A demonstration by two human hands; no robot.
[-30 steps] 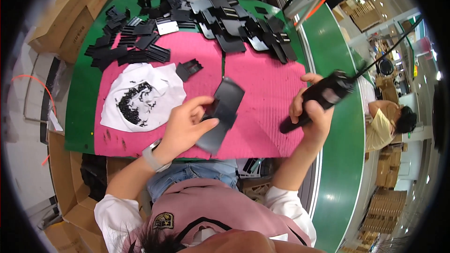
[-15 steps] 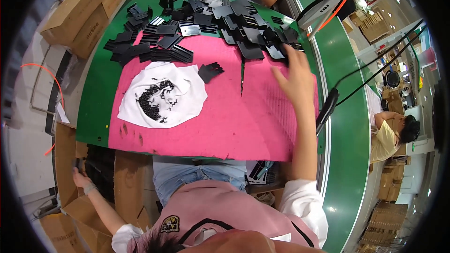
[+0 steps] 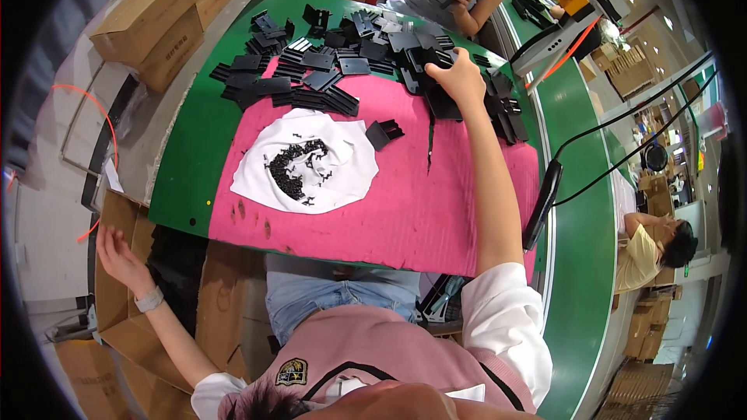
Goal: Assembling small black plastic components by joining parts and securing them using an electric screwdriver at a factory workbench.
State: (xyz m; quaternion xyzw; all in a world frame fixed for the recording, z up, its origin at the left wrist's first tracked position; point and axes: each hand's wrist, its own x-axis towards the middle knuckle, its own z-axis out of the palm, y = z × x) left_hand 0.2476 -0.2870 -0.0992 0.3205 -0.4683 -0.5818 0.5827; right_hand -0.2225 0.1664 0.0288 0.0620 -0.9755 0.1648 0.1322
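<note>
Across the table [image 3: 175, 194], over heaped black plates [image 3: 442, 107], the right hand [image 3: 462, 82] is poised, thumb and fingers parted, any grip unclear; a pick-up seems underway. Above the carton [image 3: 222, 288], the left hand [image 3: 126, 266] is spread, empty. Next, one plate should be pinched firmly.

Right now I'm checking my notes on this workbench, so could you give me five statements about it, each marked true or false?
1. The right hand is at the black plates. True.
2. The left hand is on the pink mat. False: it is at the open cardboard box.
3. Small black pieces lie on the white cloth. True.
4. The corded tool is in the right hand. False: the corded tool is beside the right edge of the pink mat, in neither hand.
5. The white cloth lies on the pink mat. True.
</note>
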